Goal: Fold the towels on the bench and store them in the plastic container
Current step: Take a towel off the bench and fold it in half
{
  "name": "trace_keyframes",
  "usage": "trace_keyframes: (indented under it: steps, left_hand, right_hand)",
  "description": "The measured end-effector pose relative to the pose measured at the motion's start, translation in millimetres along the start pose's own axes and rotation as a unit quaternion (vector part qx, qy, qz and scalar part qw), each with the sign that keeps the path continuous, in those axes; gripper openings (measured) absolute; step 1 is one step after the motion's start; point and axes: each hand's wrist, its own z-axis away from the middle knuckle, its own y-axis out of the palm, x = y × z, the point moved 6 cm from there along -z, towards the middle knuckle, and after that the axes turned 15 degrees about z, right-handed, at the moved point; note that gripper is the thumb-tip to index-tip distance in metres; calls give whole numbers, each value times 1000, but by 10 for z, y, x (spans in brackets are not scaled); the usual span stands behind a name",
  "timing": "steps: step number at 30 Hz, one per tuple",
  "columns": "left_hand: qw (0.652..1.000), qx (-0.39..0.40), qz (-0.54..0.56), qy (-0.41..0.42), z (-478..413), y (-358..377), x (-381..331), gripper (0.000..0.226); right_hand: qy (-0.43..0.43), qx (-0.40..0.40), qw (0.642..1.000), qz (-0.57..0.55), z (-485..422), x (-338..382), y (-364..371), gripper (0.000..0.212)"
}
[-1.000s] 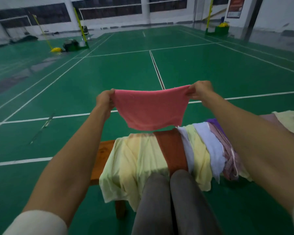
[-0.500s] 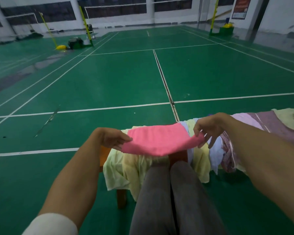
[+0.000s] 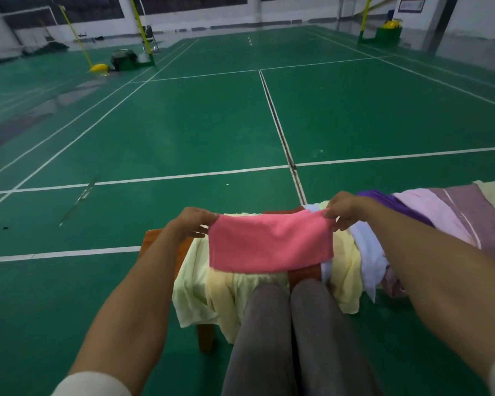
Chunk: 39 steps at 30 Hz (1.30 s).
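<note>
Pink towel up and stretched, fold in progress!

The left hand [image 3: 193, 222] pinches one top corner of the pink towel [image 3: 270, 242], the right hand [image 3: 344, 208] pinches the other, fingers curled on the cloth. The towel hangs just above the worktop [image 3: 155, 238], over the yellow towels [image 3: 212, 290]. Best to keep the top edge taut and level and match corners before creasing. No container in view.
</note>
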Motion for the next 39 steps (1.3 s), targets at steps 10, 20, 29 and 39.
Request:
trace_keyframes:
  steps: [10, 20, 29, 39]
  left_hand:
    - [996, -72, 35, 41, -434, -100, 75, 18]
    - [992, -115, 52, 19, -800, -140, 277, 24]
    - [990, -135, 41, 11, -1182, -77, 474, 19]
    - [983, -178, -38, -8, -1407, -33, 719, 13]
  right_hand:
    - [17, -127, 992, 14, -503, -17, -79, 10]
    - [27, -182, 983, 1, -942, 63, -15, 16]
    - [52, -190, 979, 54, -1317, -43, 121, 21]
    - [9, -180, 970, 164, -1546, 45, 402, 26]
